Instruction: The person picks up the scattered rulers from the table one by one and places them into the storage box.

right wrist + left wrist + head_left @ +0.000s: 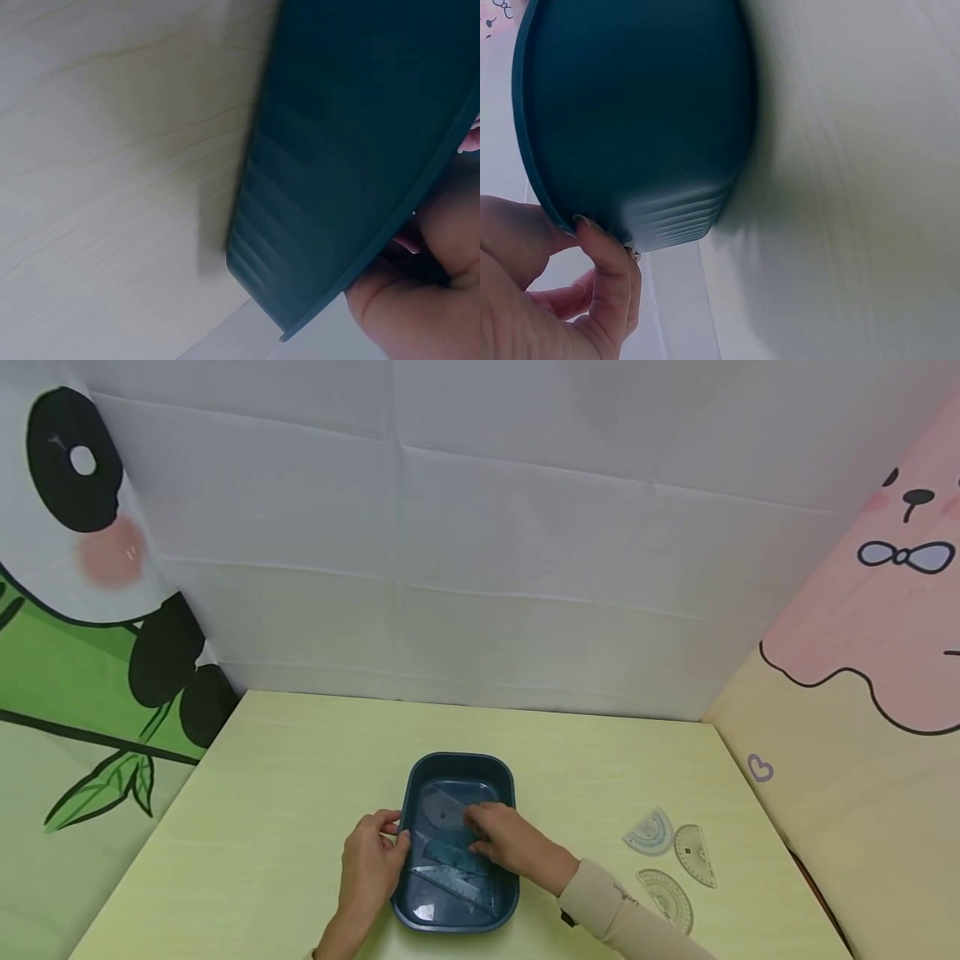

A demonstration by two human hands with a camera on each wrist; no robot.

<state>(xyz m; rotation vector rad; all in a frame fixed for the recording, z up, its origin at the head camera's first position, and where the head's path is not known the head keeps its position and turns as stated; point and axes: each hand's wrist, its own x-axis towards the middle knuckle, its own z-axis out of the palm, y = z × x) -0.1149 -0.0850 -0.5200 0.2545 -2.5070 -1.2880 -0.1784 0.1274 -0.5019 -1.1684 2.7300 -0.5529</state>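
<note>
A deep blue plastic box (414,906) with rounded corners sits on the table, long side toward the back. My left hand (369,864) pinches its left rim between thumb and fingers; in the left wrist view the fingertips (592,236) press on the outer wall. My right hand (510,842) reaches over the right rim, fingers bent down inside the box. Beside those fingers lies a clear piece with a small round hole (442,816); I cannot tell whether they grip it. Nearer the front are a clear bluish ruler (453,857) and a clear set square (453,887).
Three clear protractors lie on the table right of the box: a bluish one (651,833), a second (695,855) beside it and a third (667,897) nearer the front, close to the right sleeve (622,910). Cloth-covered walls (525,568) stand behind and at both sides.
</note>
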